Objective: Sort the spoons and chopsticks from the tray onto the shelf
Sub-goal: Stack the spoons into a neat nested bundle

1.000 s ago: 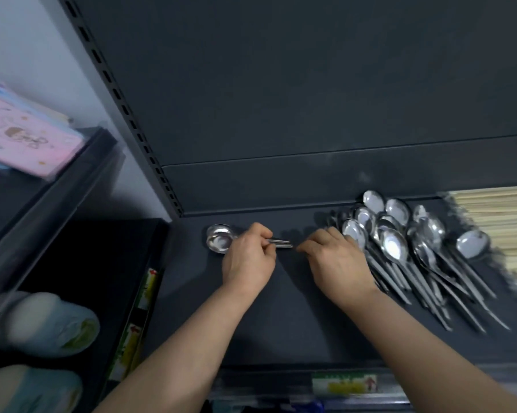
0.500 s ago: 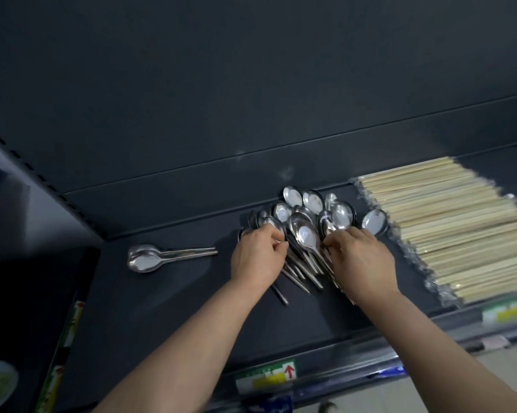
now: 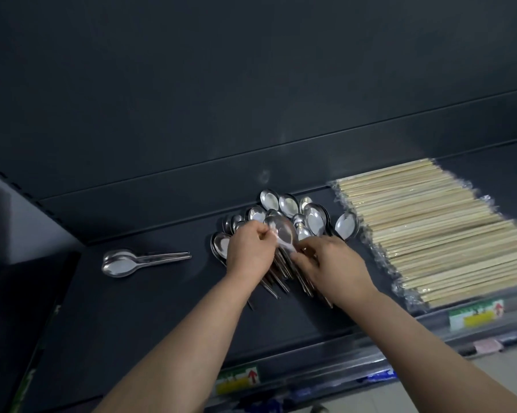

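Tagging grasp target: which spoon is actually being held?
The topmost spoon mid-pile, bowl up, pinched between left hand and right hand; other piled spoons lie underneath, the separate stack at left untouched.

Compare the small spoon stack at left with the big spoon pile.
The small stack of steel spoons is nested, handles pointing right; the big pile of steel spoons fans loosely, handles toward the front edge. No hand touches the stack; left hand and right hand grip spoons in the pile. Both lie on the dark shelf.

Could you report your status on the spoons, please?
Left-hand grip and right-hand grip pinching one shiny steel spoon over the loose spoon pile. Nested spoon stack lies left, wrapped bamboo chopsticks right. Nothing blocking.
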`<move>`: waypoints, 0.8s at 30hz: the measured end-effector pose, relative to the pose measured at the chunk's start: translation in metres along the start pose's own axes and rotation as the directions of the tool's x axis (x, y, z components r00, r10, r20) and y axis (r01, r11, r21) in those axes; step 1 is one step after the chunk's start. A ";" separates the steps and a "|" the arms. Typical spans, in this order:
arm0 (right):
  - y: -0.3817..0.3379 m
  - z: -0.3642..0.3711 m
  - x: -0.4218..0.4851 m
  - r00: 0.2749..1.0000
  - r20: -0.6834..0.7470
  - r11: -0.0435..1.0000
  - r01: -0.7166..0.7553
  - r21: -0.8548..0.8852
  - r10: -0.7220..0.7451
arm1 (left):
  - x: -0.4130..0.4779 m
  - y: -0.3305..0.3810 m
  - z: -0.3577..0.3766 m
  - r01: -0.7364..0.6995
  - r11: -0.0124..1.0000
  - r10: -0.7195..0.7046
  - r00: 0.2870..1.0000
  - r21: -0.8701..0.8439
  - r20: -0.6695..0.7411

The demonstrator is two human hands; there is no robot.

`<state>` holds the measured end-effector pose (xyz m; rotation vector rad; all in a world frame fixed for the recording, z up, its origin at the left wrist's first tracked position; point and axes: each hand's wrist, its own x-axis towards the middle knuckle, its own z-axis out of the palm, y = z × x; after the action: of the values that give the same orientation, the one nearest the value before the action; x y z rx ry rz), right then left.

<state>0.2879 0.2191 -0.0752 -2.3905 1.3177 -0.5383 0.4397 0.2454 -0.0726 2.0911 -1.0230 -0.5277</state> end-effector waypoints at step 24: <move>0.017 -0.029 0.005 0.894 0.372 0.545 -0.448 0.709 0.251 | -0.006 0.028 0.018 -0.033 0.995 0.025 0.996 -0.094 -0.086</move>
<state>0.2643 0.2026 -0.0570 -1.3548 1.0906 -0.5432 0.4108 0.2311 -0.0624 1.9948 -0.9598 -0.4606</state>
